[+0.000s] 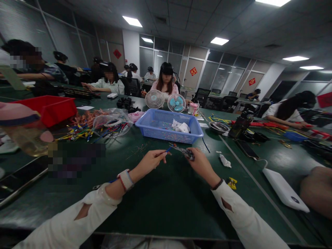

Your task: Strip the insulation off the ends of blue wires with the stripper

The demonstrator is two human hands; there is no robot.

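Note:
In front of the basket, my left hand pinches a thin blue wire with its tip pointing up and to the right. A blue strand also shows by the left wrist. My right hand is wrapped round a hand tool that looks like wire strippers, their jaws pointing left towards the wire's tip. Whether the jaws touch the wire is too small to tell. The blue plastic basket stands just beyond both hands, with small scraps and crumpled white tissue inside.
Bundled coloured wires and a clear plastic bag lie at left, near a red bin. At right are crumpled paper, a yellow piece, a phone and a white power bank. Two small fans face me; other people sit around.

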